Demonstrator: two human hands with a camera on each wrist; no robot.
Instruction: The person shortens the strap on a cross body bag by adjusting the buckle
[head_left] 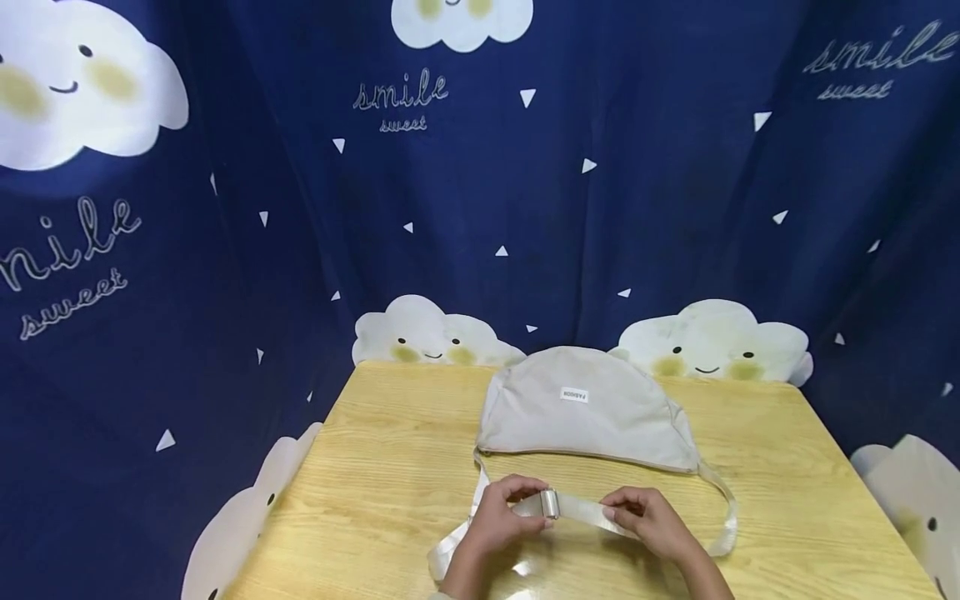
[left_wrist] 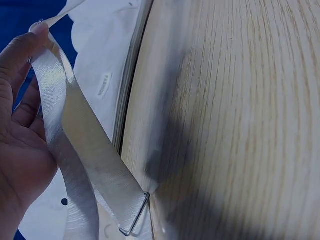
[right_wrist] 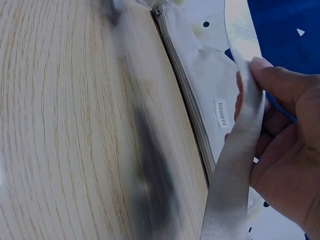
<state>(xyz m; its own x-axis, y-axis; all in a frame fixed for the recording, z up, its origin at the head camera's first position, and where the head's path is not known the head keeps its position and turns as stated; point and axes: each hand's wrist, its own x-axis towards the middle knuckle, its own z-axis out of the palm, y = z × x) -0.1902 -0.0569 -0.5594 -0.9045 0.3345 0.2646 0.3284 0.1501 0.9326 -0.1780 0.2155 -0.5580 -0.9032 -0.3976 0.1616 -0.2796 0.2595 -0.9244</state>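
Observation:
A pale grey half-moon bag [head_left: 585, 417] lies on the table with its zipper edge toward me and a small label [head_left: 574, 395] on its front. Its light webbing strap [head_left: 588, 511] loops round in front of it. My left hand [head_left: 501, 515] pinches the strap at a silver metal slider [head_left: 551, 503]. To the right, my right hand [head_left: 651, 521] pinches the same strap between thumb and fingers, and the strap runs between the hands. In the left wrist view a wire ring [left_wrist: 135, 215] sits on a folded part of the strap [left_wrist: 102, 150].
The wooden table [head_left: 405, 433] has light grain. Behind and beside it hangs a dark blue curtain [head_left: 465, 183] printed with clouds and triangles. The strap's right end [head_left: 726, 521] curves out from the bag's right corner onto the table.

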